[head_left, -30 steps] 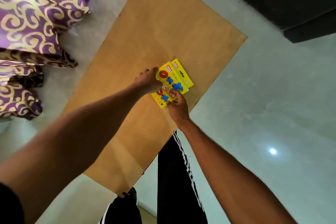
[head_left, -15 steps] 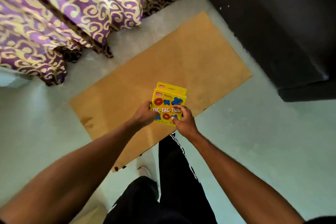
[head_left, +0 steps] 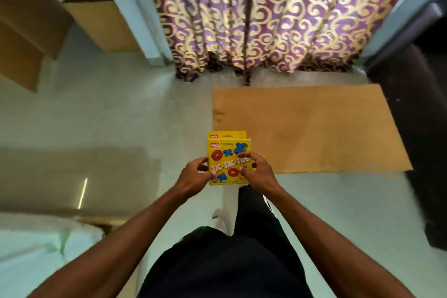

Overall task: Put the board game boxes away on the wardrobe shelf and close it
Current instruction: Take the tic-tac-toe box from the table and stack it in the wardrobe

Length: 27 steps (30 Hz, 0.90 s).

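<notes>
Head view: two yellow Tic-Tac-Toe boxes [head_left: 227, 167], red rings, blue crosses

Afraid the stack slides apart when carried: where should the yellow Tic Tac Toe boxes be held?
Grip the boxes by their side edges, one hand from each side, as the left hand and right hand do now. They lie stacked, the lower peeking out at the far end; pinching across both probably keeps them together.

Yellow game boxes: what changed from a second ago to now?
The yellow game boxes were lifted off the brown board and brought toward the body, now held above the floor beside it. The left hand and right hand kept gripping them throughout; the board stayed put.
</notes>
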### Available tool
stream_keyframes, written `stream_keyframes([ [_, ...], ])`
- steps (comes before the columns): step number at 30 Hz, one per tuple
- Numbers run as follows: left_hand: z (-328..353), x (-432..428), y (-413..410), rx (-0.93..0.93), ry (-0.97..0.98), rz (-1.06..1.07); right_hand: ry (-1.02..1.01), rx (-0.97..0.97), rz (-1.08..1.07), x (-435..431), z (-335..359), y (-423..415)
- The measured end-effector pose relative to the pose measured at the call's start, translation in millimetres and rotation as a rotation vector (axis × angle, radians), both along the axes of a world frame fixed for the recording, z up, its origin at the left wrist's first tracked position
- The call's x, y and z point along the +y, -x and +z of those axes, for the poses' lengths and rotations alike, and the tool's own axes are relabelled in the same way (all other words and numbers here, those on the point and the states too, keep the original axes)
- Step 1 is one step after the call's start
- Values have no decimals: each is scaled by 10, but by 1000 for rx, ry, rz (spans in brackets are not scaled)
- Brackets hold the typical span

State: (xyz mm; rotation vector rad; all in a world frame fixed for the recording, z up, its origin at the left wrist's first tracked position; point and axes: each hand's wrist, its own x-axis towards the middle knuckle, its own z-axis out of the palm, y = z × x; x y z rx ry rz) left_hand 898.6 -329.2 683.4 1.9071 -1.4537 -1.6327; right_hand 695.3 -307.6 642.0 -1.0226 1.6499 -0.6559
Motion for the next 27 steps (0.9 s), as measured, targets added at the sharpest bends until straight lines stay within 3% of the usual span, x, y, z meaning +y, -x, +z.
stream_keyframes([
  [10,108,-20,-1592,-96,201,418,134,-4,385,-821,462,-1577],
  [21,82,-873,-3158,-123,224,751,276,111,753,-2277,474,-3359],
  [27,-5,-1209,-4303,-120,222,1000,318,109,996,-3020,442,-4786],
])
